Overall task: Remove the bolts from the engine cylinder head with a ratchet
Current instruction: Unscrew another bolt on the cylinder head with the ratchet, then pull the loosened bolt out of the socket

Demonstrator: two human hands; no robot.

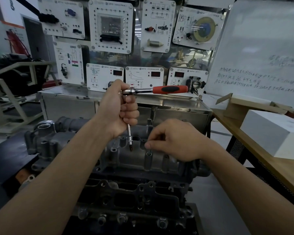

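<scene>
Head view is showing the cylinder head (129, 158) sitting on the engine block (134, 197), with the right hand (175, 141) hovering over a bolt boss (149, 154) near the head's right end, thumb and forefinger pressing together in a pinch; whether a bolt is between them cannot be told. The left hand (120, 107) is gripping the extension bar (129, 134) of the ratchet (159, 89) in a closed fist, the tip hanging just above the head's middle. Judging from this, lifting the bolt straight up while holding the tool vertical and clear is advisable.
</scene>
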